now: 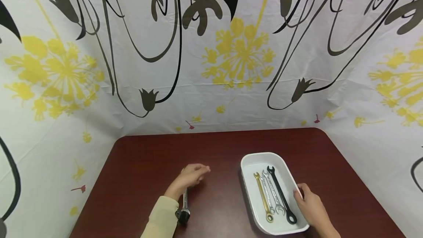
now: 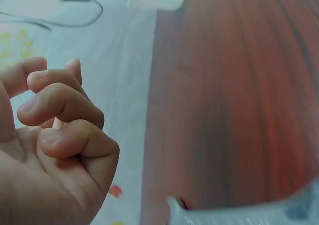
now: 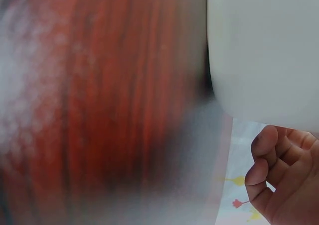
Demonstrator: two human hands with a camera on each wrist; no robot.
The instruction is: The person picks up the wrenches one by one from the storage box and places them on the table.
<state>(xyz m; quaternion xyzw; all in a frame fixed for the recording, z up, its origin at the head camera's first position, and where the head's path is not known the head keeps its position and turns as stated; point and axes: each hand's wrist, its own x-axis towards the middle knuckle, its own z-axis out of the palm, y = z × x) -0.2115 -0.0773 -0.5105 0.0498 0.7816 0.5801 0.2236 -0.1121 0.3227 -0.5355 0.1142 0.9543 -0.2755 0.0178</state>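
A white tray [image 1: 248, 194] sits on the right side of the table. My right hand [image 1: 310, 206] grips its right rim, with curled fingers under the edge in the right wrist view. In the tray lie a gold wrench [image 1: 263, 195], two silver wrenches [image 1: 273, 192] and a longer black wrench [image 1: 281, 194], side by side. My left hand [image 1: 190, 176] hovers over the table left of the tray, its fingers loosely curled with nothing visible in them. Beside the left wrist is a silver metal tool [image 1: 185, 199], partly hidden; its kind is unclear.
The dark red-brown table [image 1: 218, 150] has rounded far corners. A white cloth [image 1: 185, 65] with yellow and grey flower prints hangs behind and around it. A small black device [image 1: 183, 216] is at the left wrist.
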